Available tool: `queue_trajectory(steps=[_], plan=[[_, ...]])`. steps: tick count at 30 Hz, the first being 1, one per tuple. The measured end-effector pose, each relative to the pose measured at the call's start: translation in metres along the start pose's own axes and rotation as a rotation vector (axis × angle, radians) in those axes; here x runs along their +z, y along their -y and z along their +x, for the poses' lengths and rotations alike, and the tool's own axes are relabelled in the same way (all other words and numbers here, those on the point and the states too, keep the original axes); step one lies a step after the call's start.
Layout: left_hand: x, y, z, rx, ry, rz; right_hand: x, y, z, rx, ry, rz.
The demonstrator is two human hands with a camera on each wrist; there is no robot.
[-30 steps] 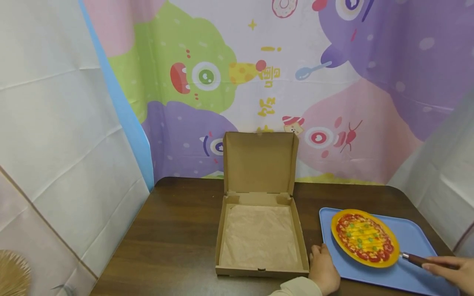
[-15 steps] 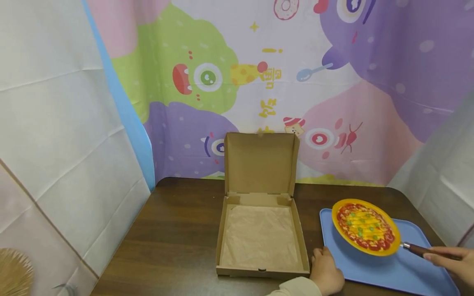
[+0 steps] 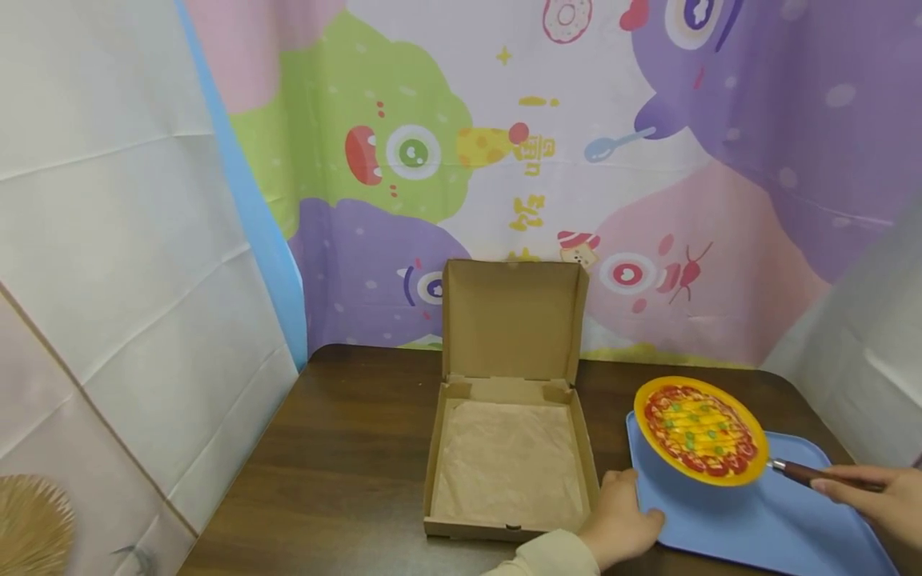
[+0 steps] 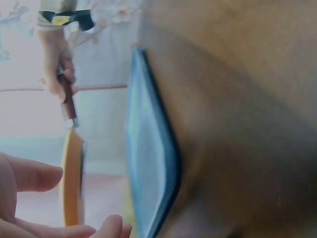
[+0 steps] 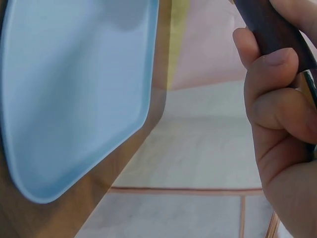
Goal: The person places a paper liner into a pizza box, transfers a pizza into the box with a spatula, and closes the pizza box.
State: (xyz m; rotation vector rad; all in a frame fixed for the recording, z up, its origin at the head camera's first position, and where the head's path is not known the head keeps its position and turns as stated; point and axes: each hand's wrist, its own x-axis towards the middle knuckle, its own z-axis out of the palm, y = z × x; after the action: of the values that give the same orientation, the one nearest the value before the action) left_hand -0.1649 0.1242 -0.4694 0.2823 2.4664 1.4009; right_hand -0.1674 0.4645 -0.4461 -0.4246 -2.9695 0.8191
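My right hand grips the brown handle of a pizza server, its fingers curled round it in the right wrist view. A pizza with a yellow rim, red slices, yellow strips and green bits sits on the server, tilted above the blue tray. The pizza hides the server's blade in the head view. My left hand is between the cardboard box and the tray's left edge. Its thumb and fingers are spread, with nothing held, in the left wrist view.
An open pizza box lined with brown paper stands mid-table, lid upright. The dark wooden table extends to its left. A cartoon curtain hangs behind. Something straw-like shows at lower left.
My right hand has lifted the pizza on the server off the tray and shifted it slightly left. My left hand's fingers have spread apart beside the tray.
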Motion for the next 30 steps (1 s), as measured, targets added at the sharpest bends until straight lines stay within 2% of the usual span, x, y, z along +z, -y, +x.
queue_trajectory(steps=[5,8,11,14,18,23,30], plan=[[-0.022,0.008,-0.004,0.083,0.021,-0.023,-0.005,0.012,0.004,0.052,0.152,-0.013],[-0.039,0.015,-0.008,0.166,0.015,0.020,-0.006,0.019,0.004,0.021,0.199,-0.013],[-0.059,0.024,-0.011,0.267,-0.006,0.055,-0.006,0.029,0.004,-0.037,0.200,-0.025],[-0.082,0.035,-0.014,0.329,-0.039,0.069,-0.004,0.041,0.005,-0.112,0.181,-0.050],[-0.115,0.048,-0.017,0.347,-0.099,0.094,0.000,0.057,0.010,-0.164,0.173,-0.067],[-0.154,0.068,-0.023,0.320,-0.175,0.111,0.006,0.076,0.016,-0.201,0.214,-0.029],[-0.196,0.097,-0.032,0.283,-0.289,0.118,0.021,0.104,0.022,-0.319,0.213,0.051]])
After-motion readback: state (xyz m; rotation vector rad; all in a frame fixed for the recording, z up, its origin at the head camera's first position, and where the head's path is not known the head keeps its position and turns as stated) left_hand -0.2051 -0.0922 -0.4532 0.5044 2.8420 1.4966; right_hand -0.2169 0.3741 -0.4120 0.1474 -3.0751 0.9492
